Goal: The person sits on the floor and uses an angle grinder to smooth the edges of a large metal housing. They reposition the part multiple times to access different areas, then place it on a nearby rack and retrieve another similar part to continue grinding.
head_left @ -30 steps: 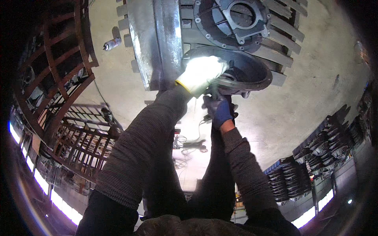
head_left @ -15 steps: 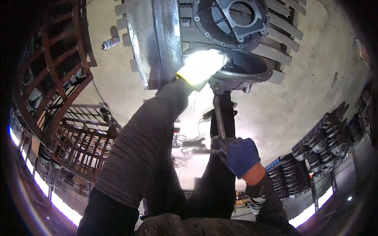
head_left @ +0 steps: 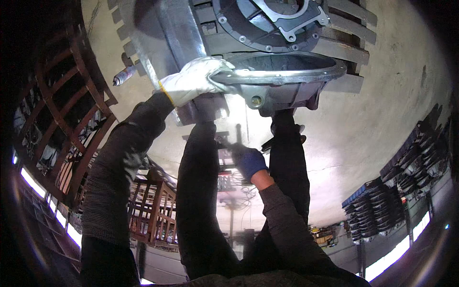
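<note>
The grey housing (head_left: 287, 88) extends rightward from the gripping left hand (head_left: 198, 79).

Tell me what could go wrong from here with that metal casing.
Only the left hand grips the metal casing, with the right hand away from it; if that grip slips, the casing might tip toward the right leg. Fingers at the rim could get pinched. The spray can lying on the floor might roll underfoot.
</note>
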`<state>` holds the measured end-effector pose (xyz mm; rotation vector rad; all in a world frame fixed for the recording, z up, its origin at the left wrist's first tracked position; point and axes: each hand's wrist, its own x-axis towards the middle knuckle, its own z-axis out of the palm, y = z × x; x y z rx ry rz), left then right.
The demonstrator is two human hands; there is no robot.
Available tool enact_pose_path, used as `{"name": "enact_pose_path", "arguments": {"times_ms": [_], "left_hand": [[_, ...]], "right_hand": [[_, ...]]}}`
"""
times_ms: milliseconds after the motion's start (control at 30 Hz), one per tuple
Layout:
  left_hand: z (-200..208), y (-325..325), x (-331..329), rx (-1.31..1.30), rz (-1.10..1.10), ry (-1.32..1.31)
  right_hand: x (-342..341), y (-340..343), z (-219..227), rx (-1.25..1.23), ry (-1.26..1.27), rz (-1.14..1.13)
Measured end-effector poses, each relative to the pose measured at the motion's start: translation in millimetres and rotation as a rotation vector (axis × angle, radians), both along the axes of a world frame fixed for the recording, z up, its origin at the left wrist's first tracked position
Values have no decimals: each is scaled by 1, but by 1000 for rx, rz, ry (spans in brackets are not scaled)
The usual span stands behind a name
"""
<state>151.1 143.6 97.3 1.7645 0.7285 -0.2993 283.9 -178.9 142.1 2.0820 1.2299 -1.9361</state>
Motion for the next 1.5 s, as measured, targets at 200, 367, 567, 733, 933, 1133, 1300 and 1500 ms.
{"name": "enact_pose_path", "arguments": {"times_ms": [200,367,567,733,933,1133,1300,1500], "left_hand": [[57,-19,43,85,-220,34],[98,-49,152,593,-7,-277],[93,8,105,78,-112,-72],[38,36,24,136,-205,-87],[-24,23,7,429,-308,-298],[53,-1,37,577,-505,-248],[99,-12,113,339,-119,-247],[95,0,139,498,-75,-106]], "right_hand": [[1,2,-8,86,-17,105],[-2,-5,-18,607,-67,-95],[12,22,-1,117,3,59],[15,51,10,-39,4,-60],[17,37,5,-71,-32,-48],[35,14,14,-5,88,-216],[87,7,82,60,32,-371],[156,27,163,321,-94,-699]]}}
